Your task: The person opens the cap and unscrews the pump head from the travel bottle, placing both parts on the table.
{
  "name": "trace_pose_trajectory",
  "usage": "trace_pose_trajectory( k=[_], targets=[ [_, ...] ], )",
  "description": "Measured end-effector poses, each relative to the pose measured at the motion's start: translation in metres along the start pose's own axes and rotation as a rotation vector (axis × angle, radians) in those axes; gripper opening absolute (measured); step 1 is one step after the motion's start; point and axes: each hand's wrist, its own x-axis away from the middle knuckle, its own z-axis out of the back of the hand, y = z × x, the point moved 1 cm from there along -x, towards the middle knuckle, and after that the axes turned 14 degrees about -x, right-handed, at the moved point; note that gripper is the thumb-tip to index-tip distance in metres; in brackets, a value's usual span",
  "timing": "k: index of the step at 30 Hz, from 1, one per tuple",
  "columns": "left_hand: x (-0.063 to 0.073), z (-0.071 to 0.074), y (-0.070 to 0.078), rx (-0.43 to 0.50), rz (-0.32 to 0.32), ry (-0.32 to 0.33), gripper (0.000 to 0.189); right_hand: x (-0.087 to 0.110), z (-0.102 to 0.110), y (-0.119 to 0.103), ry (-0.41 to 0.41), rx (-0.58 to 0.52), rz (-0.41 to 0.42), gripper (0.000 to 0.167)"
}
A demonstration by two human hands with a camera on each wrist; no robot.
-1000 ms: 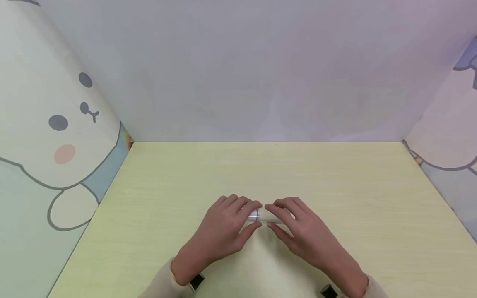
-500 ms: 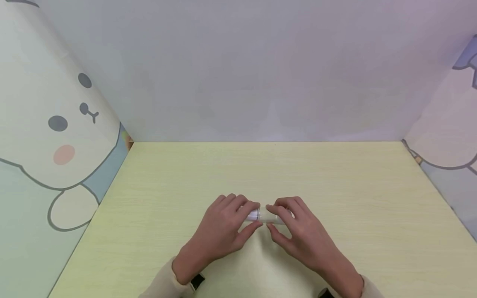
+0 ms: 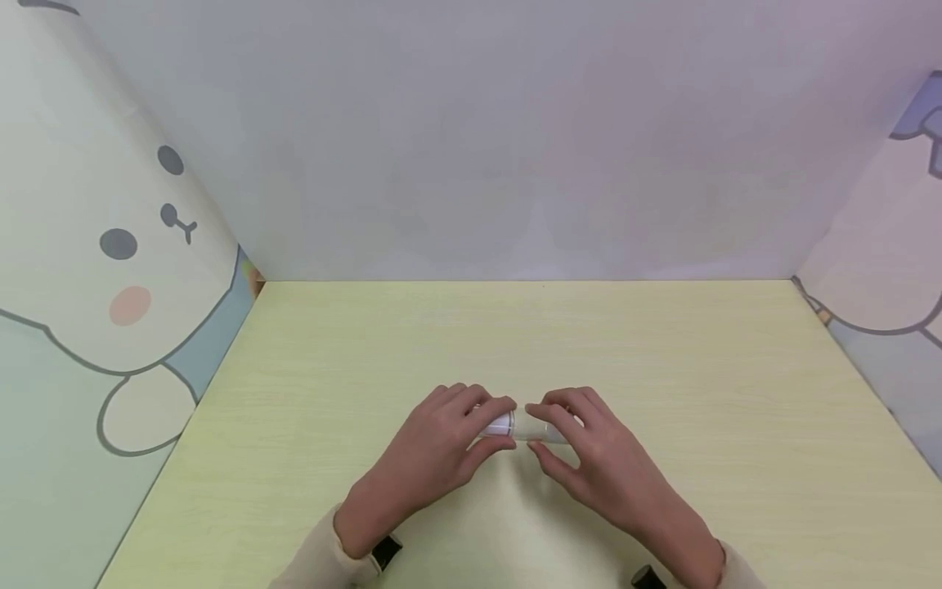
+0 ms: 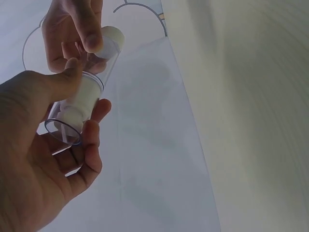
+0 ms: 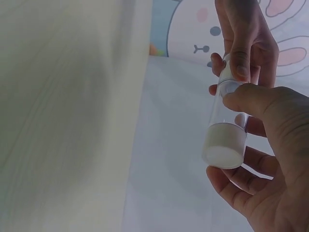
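Both hands hold a clear plastic pump bottle (image 3: 528, 425), lying crosswise above the table in the head view. My left hand (image 3: 441, 438) grips its left end, thumb on the near side and fingers on the far side. There, in the left wrist view, a clear cap (image 4: 63, 132) with an open rim surrounds a white pump top (image 4: 87, 95). My right hand (image 3: 607, 450) holds the clear body at the other end between thumb and fingers. A white base piece (image 5: 224, 145) fills the bottom of the body in the right wrist view.
A pale wood-grain table (image 3: 353, 343) extends under the hands. Behind it stands a plain grey-white panel (image 3: 515, 147). Side panels with cartoon animals, the left panel (image 3: 59, 204) and the right panel (image 3: 876, 254), flank the table.
Both hands stay almost in place on the bottle. The left thumb and fingers have shifted slightly along its left end, showing a little more of the white part.
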Motion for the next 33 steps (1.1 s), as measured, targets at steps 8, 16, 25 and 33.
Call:
trace_pose_trajectory(
  k=[8,16,25,33],
  targets=[
    [0.002,0.001,-0.002,0.083,0.011,-0.026,0.034,-0.002,0.003,0.000,-0.024,-0.016,0.019,0.030],
    [0.002,0.003,-0.003,0.158,0.007,-0.063,0.031,-0.002,0.007,-0.003,-0.019,-0.031,0.115,0.031],
    [0.002,0.008,-0.006,0.182,-0.024,-0.038,0.031,-0.002,0.012,-0.001,-0.053,-0.054,0.121,0.037],
    [0.001,0.007,-0.004,0.175,-0.024,-0.040,0.029,0.000,0.010,0.001,-0.063,-0.065,0.079,0.037]
  ],
)
